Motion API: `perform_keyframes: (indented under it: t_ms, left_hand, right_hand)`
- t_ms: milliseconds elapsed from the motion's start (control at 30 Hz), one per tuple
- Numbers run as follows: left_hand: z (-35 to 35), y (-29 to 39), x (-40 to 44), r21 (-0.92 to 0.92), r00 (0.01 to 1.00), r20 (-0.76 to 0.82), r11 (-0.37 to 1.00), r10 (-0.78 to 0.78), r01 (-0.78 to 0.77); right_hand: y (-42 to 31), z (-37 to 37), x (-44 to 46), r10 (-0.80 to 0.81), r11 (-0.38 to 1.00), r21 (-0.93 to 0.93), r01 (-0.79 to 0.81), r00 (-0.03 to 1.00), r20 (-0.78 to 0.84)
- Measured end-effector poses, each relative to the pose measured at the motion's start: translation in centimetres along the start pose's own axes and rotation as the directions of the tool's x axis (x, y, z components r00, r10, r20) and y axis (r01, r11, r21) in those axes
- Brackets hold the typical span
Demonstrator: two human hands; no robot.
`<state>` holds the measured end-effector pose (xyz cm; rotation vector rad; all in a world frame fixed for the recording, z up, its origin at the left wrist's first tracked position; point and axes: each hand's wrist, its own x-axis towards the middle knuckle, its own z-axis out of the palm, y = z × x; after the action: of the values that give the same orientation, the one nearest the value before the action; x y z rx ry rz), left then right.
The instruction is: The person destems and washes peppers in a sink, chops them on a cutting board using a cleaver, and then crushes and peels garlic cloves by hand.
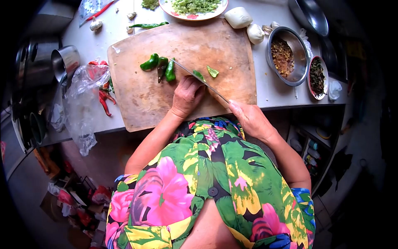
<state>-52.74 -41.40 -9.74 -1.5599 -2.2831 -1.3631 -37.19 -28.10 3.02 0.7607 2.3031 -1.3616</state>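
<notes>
My right hand (251, 118) is closed round the handle of a kitchen knife (213, 90), its thin blade slanting up and left over the wooden cutting board (228, 45). Close against the blade, my left hand (187, 95) has its fingers curled down on a green pepper (199, 75); part of the pepper shows past the blade, and the rest is hidden. A small cut pepper piece (212, 72) lies to the right. Left of the blade are a bright green pepper piece (149, 62), a darker piece (162, 69) and another piece (170, 70).
A plate of chopped greens (195, 16) stands behind the board. On the right are white peeled vegetables (238, 17), a steel bowl of brown chopped food (271, 58) and a small dish (325, 74). Red chilies (103, 101) and a clear plastic bag (81, 103) lie left.
</notes>
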Motion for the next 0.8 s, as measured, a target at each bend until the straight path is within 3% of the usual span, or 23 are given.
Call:
perform_keyframes:
  t_ms: [133, 300, 367, 500, 600, 667, 800]
  left_hand:
    - [0.3, -0.4, -0.3, 0.022, 0.999, -0.006, 0.999, -0.035, 0.035]
    - [0.1, 0.2, -0.1, -0.030, 0.998, 0.058, 1.000, -0.004, 0.006]
    - [0.1, 0.1, -0.1, -0.034, 0.998, 0.062, 0.999, 0.012, -0.010]
    - [0.4, -0.1, -0.1, -0.022, 1.000, 0.018, 1.000, 0.010, -0.009]
    - [0.5, -0.1, 0.3, -0.016, 1.000, -0.010, 1.000, 0.014, -0.014]
    - [0.4, -0.1, 0.6, -0.014, 1.000, 0.017, 1.000, 0.014, -0.014]
    - [0.6, -0.1, 1.2, -0.005, 1.000, -0.015, 1.000, 0.025, -0.025]
  right_hand:
    - [0.0, 1.5, 1.8, -0.057, 0.990, -0.136, 0.049, 0.997, -0.060]
    - [0.0, 2.5, 4.6, -0.101, 0.991, -0.098, 0.089, 0.987, -0.126]
    - [0.5, 2.1, 4.9, -0.147, 0.986, 0.067, 0.153, 0.985, -0.085]
    - [-0.4, 0.5, 3.3, -0.130, 0.988, 0.078, 0.134, 0.990, -0.054]
    - [-1.3, -0.7, 1.7, -0.103, 0.983, 0.141, 0.120, 0.987, -0.120]
    - [-1.7, -1.8, 1.5, 0.049, 0.996, 0.073, -0.043, 0.996, -0.076]
    - [1.2, -0.5, 4.0, 0.007, 0.999, 0.037, -0.001, 0.990, -0.140]
